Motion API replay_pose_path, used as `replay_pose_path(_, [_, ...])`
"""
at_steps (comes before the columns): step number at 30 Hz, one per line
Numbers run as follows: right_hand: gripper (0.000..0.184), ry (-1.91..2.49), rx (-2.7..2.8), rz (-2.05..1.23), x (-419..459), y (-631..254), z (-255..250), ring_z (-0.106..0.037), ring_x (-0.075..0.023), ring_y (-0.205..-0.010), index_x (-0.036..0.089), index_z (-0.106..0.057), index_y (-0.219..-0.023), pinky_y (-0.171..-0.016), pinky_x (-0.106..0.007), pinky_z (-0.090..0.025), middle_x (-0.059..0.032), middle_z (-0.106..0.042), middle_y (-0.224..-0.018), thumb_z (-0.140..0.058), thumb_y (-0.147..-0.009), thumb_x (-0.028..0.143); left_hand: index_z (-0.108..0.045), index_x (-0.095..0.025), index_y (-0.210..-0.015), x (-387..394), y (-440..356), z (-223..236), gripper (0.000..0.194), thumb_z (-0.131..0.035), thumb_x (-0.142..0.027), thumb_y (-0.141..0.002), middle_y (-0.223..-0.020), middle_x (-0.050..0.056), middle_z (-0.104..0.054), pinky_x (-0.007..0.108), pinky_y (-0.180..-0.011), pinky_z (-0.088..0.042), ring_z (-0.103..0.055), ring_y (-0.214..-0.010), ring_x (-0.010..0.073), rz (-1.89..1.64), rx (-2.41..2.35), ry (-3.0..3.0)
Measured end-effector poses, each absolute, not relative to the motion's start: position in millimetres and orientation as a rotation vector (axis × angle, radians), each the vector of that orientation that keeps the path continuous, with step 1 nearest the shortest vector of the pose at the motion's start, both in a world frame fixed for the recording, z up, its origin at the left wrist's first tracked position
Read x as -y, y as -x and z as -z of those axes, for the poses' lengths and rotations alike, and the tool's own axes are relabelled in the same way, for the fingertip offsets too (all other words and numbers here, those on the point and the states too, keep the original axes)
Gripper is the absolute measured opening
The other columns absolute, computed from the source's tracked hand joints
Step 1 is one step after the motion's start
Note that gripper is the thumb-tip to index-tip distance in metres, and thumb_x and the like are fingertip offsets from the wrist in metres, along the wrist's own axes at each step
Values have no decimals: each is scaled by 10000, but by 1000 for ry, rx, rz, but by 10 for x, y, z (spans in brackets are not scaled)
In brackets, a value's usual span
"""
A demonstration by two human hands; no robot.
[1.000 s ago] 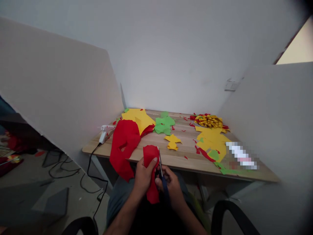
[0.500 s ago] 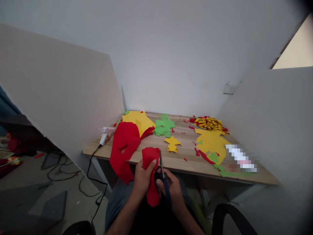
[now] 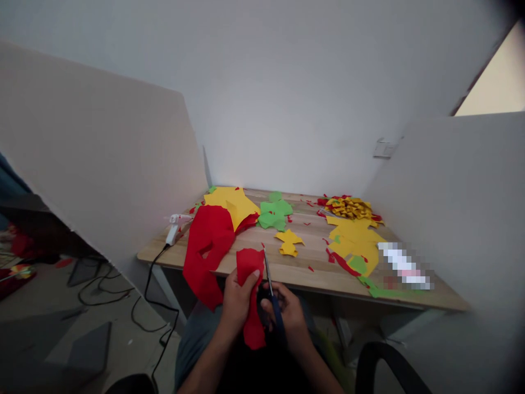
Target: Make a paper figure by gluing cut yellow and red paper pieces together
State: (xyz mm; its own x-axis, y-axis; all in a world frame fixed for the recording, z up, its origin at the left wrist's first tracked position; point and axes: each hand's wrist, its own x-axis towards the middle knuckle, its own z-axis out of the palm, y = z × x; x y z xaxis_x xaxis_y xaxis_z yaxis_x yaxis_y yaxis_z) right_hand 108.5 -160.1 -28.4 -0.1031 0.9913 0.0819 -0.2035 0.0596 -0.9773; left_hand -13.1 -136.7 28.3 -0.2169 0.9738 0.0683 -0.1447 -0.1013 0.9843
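My left hand (image 3: pixel 238 300) is closed on a red sheet piece (image 3: pixel 249 264), thumb pressed on its face, with the lower end hanging down over my lap. In my right hand (image 3: pixel 289 309) are scissors (image 3: pixel 272 293) with dark blue handles, their blades pointing up along the right edge of the red piece. A tiny red scrap (image 3: pixel 263 245) shows near the blade tips. Just left of my left hand, a larger red sheet (image 3: pixel 200 273) with a slit in it hangs over the table's front edge. Whether the blades are parted is hard to see.
On the wooden table (image 3: pixel 246 262) lie a yellow sheet (image 3: pixel 221 197), green pieces (image 3: pixel 274 213), a small yellow cutout (image 3: pixel 289 242) and a heap of yellow cutouts (image 3: pixel 348 208). A corded white glue gun (image 3: pixel 173 230) rests at the left. Partitions (image 3: pixel 102 142) flank both sides.
A tiny red scrap has come off at the top right corner of the red piece. The scissor blades have tilted slightly to the left, and both hands have shifted very little.
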Motion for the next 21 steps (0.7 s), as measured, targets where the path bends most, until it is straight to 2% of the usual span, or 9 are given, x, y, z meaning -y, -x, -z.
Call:
replay_pose_path(4, [442,882,1157,-1316,1590,-1076,314,-521,-109,-589,214,-608,-1024,-549,-225,-456,9,-591,-780,-730,-752,539,-532,-171,-646,1375,136,-282,296,-712,-405,-661,-510,-59,-512,207,-458,-358,-423,-457,90,-1470,-1213,-1013])
replay_pose_path(9, [381,1021,1215,-1249,1627,-1092,238,-432,-84,-463,199,-613,-979,-422,-204,-362,42,-549,-666,-778,-729,434,-522,-175,-625,1382,136,-270,282,-708,-384,-661,-487,-60,-504,206,-464,-357,-421,-449,88,-1474,-1209,-1033])
replay_pose_path(11, [375,1067,1210,-1206,1629,-1112,218,-450,-94,-468,198,-610,-982,-420,-206,-374,41,-548,-658,-770,-736,431,-523,-178,-638,1383,135,-260,285,-706,-394,-670,-480,-66,-496,207,-456,-351,-412,-436,87,-1468,-1194,-1016])
replay_pose_path(14, [380,1000,1233,-1156,1629,-1126,221,-569,-140,-634,216,-614,-1021,-589,-244,-494,11,-605,-763,-763,-743,428,-531,-176,-655,1385,131,-260,289,-717,-396,-668,-491,-69,-498,208,-461,-353,-413,-445,87,-1474,-1180,-999])
replay_pose_path(16, [372,944,1257,-1141,1637,-1116,227,-597,-153,-722,224,-620,-1029,-699,-265,-514,1,-624,-820,-768,-745,413,-530,-175,-650,1389,129,-272,288,-716,-393,-664,-498,-66,-500,208,-467,-354,-417,-457,89,-1477,-1178,-1005])
replay_pose_path(18, [366,933,1255,-1204,1647,-1099,229,-569,-130,-634,215,-621,-998,-617,-241,-501,14,-602,-763,-780,-734,411,-522,-175,-629,1392,129,-283,289,-712,-390,-662,-498,-64,-495,209,-472,-353,-416,-467,91,-1476,-1178,-1034])
replay_pose_path(21, [388,986,1196,-1281,1649,-1093,230,-427,-75,-430,195,-606,-979,-397,-192,-373,54,-522,-637,-770,-737,449,-511,-179,-614,1391,135,-279,292,-703,-391,-672,-494,-64,-487,212,-474,-347,-405,-467,92,-1468,-1193,-1070])
